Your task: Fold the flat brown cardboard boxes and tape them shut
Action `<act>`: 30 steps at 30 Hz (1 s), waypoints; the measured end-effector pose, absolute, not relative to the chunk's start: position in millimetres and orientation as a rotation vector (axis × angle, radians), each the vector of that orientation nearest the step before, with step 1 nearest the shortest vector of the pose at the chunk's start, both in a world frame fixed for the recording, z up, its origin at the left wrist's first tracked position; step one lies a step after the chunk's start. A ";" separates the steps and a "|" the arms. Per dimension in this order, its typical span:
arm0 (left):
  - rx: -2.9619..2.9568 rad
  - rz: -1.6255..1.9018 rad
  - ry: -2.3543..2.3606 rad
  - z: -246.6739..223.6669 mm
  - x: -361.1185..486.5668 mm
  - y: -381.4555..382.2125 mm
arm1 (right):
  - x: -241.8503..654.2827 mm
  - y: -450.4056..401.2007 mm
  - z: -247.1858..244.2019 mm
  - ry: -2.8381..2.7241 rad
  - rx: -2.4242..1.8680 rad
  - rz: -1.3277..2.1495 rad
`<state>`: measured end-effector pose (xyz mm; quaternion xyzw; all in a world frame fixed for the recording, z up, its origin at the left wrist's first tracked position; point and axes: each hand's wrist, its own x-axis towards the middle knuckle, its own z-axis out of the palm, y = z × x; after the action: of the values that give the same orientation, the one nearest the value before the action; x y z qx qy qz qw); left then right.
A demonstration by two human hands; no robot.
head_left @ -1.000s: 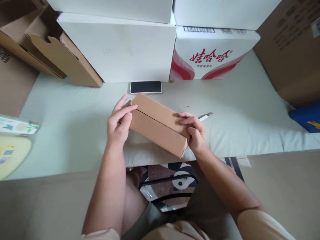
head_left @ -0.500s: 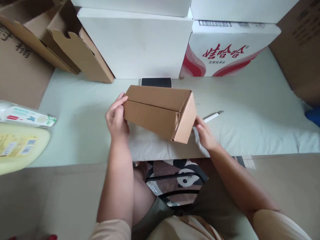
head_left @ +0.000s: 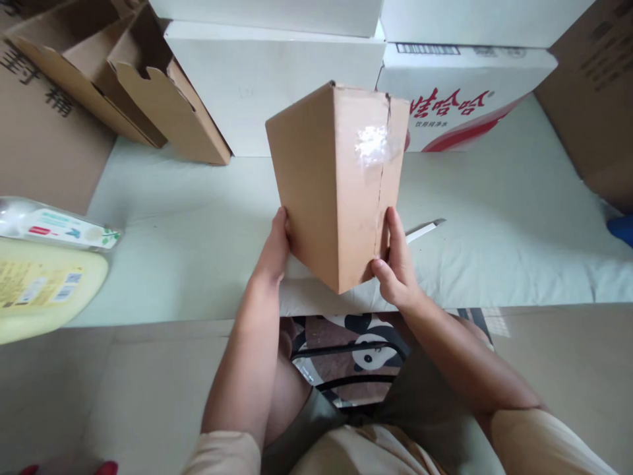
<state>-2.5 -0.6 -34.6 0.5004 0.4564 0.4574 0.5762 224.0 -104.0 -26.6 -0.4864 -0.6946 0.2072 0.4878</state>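
A closed brown cardboard box point(head_left: 309, 178) is held up tilted over the light green cloth surface, one corner edge toward me. Clear shiny tape crosses the seam on its right-hand face. My left hand point(head_left: 277, 247) grips the lower left side, its other fingers hidden behind the box. On the lower right, my right hand point(head_left: 395, 267) holds the box with the thumb at its bottom edge and a finger along its side. Just right of that hand lies a white-handled cutter point(head_left: 422, 231) on the cloth.
White cartons point(head_left: 281, 86) stand at the back, with a red-marked carton point(head_left: 455, 119) at the right. Folded brown cardboard point(head_left: 168, 105) leans at the back left. A yellow bottle point(head_left: 49, 284) and a clear bottle point(head_left: 64, 227) are at the left edge. A blue object point(head_left: 620, 227) shows at far right.
The box has been turned and raised, so its taped seam now shows. My left hand has moved right and down along it; my right hand now grips its lower right. The dark flat object behind is hidden.
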 end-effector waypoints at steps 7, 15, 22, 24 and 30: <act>1.121 0.995 1.187 -41.7 -7.2 5.4 | 225.9 -104.5 -19.0 -1.646 -1.193 0.516; 1.017 0.455 1.203 -25.8 9.2 -10.0 | 240.6 -101.6 2.7 -1.467 -1.231 0.325; 1.536 0.965 1.494 -26.5 8.3 -0.2 | 237.3 -89.1 -1.0 -1.620 -1.143 0.451; 1.638 1.362 1.374 -23.6 2.4 0.0 | 230.9 -85.7 0.4 -1.708 -1.043 0.499; 1.981 1.405 1.088 -17.6 -5.0 -14.4 | 228.5 -82.8 12.4 -1.879 -0.888 0.685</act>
<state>-5.0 -14.4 -17.6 0.7231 0.3971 0.5127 0.2379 228.5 -82.8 12.4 -0.3607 -0.7628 0.2782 0.4590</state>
